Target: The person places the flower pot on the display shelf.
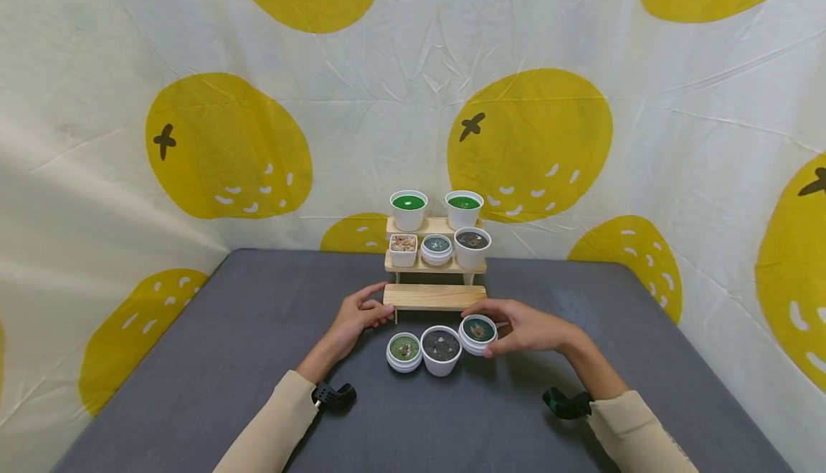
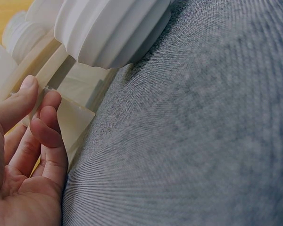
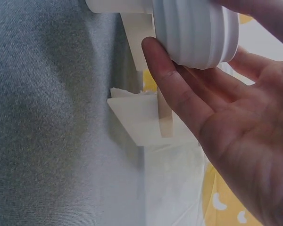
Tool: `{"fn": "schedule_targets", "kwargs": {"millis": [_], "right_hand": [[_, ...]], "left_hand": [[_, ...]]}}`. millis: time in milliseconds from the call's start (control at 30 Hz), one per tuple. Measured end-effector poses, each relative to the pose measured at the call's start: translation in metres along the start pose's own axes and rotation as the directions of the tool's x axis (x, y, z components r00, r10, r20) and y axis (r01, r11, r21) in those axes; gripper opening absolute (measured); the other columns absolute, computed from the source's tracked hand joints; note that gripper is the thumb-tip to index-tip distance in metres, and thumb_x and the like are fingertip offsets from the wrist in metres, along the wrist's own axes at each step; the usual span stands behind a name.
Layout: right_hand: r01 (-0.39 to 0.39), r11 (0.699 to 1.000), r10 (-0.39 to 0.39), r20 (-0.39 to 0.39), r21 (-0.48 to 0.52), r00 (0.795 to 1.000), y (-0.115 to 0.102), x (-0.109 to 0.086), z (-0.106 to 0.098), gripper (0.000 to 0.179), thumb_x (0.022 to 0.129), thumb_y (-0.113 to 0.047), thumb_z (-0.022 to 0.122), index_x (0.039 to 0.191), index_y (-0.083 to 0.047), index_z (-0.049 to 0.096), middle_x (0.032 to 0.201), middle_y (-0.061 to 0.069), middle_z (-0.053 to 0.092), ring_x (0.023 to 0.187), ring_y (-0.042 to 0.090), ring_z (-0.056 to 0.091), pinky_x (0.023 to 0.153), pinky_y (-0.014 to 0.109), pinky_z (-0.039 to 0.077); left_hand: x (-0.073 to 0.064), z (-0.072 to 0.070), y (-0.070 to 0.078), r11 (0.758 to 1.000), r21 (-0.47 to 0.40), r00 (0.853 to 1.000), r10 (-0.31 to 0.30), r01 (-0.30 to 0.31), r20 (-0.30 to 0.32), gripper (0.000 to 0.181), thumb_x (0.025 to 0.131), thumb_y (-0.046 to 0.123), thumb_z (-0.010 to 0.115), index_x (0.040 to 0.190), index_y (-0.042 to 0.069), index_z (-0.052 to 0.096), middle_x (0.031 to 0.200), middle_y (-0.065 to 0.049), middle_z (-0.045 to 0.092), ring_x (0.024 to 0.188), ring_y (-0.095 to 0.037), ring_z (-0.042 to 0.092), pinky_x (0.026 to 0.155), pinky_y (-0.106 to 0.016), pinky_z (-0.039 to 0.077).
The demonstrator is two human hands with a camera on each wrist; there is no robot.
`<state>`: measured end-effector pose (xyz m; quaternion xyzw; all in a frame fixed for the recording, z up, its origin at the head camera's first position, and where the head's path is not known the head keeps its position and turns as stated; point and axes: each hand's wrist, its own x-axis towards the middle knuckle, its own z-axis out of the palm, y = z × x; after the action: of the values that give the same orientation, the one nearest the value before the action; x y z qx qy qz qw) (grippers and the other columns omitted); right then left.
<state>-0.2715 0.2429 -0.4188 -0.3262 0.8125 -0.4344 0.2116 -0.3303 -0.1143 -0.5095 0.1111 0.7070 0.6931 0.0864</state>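
The right hand (image 1: 529,326) curls its fingers round a round, ribbed white pot with dark-green filling (image 1: 478,335), front-right of the pale-wood tiered stand (image 1: 434,297); the left hand (image 1: 357,317) pinches the stand's left end. Apparently grasping; next calls for levelness.

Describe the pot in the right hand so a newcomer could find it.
On the grey table is a stepped wooden stand. Before it are three white pots; the rightmost pot, in the right hand, alone has a teal top.
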Motion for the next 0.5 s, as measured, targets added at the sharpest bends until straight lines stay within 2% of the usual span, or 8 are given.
{"fn": "schedule_targets", "kwargs": {"millis": [267,500], "right_hand": [[0.019,0.999,-0.020,-0.031,-0.027,0.999,-0.0035,0.0031,-0.0016,0.059,0.087,-0.019,0.082,0.139,-0.007,0.056,0.129,0.014,0.064,0.110,0.025,0.063,0.093,0.037,0.057],[0.011,0.999,-0.013,-0.055,-0.032,0.998,-0.0094,0.0084,-0.0044,0.062,0.087,-0.020,0.082,0.141,-0.005,0.055,0.132,0.013,0.063,0.116,0.030,0.060,0.099,0.048,0.054]], "left_hand": [[0.0003,-0.0008,0.0002,1.000,0.002,1.000,0.012,-0.012,0.009,0.068,0.092,0.017,0.079,0.154,0.012,0.049,0.088,0.001,0.078,0.076,-0.010,0.064,0.069,-0.024,0.051],[-0.0010,0.0001,0.0023,1.000,0.001,1.000,0.008,-0.008,0.011,0.070,0.092,0.019,0.079,0.154,0.012,0.048,0.089,0.001,0.077,0.077,-0.011,0.066,0.070,-0.025,0.051]]}}
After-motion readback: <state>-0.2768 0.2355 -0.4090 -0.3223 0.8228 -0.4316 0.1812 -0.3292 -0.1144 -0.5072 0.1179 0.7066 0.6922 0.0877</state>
